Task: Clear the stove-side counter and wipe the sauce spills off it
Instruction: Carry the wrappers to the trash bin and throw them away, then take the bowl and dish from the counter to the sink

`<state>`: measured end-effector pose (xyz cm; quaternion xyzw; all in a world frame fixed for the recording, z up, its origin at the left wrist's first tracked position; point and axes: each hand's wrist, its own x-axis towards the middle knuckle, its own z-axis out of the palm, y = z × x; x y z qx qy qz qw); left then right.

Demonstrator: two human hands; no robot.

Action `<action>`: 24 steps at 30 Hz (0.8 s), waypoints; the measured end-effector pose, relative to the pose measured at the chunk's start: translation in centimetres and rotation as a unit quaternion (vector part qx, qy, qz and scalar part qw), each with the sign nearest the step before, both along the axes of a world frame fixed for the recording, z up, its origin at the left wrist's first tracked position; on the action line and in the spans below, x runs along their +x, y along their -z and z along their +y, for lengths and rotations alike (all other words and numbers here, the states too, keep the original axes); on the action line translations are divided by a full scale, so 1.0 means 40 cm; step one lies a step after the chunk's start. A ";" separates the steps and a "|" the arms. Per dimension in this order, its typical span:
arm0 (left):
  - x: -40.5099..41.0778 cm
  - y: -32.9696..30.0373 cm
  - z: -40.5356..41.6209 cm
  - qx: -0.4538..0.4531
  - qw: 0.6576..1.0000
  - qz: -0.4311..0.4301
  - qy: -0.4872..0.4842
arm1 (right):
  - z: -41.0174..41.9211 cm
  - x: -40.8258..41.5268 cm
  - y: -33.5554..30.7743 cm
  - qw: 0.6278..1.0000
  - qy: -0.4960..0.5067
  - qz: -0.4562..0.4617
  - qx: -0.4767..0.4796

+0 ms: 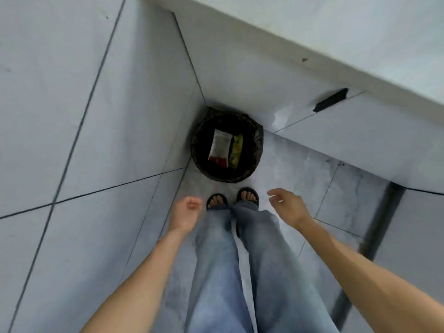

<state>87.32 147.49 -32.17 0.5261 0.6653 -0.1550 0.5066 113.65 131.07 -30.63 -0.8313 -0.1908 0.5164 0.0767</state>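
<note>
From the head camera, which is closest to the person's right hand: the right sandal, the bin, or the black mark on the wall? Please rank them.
From the right hand:
1. Right sandal, just beside it on the floor.
2. Bin, ahead in the corner.
3. Black mark, higher on the wall.
</note>
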 end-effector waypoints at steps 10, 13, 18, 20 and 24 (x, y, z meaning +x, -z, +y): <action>-0.134 -0.520 -0.094 0.021 0.996 0.038 0.074 | -0.220 -0.012 -0.499 0.997 -0.049 0.001 -0.059; -0.139 -0.607 -0.090 0.021 0.994 0.046 0.099 | -0.261 -0.015 -0.579 0.999 -0.005 0.007 -0.045; -0.124 -0.682 -0.061 0.004 0.987 0.047 0.152 | -0.325 -0.024 -0.659 0.993 0.118 0.003 -0.016; -0.115 -0.692 -0.039 -0.004 0.983 0.040 0.181 | -0.352 -0.040 -0.679 0.985 0.172 -0.001 -0.008; -0.075 -0.695 0.018 -0.020 0.960 0.029 0.276 | -0.402 -0.098 -0.710 0.954 0.300 -0.021 0.004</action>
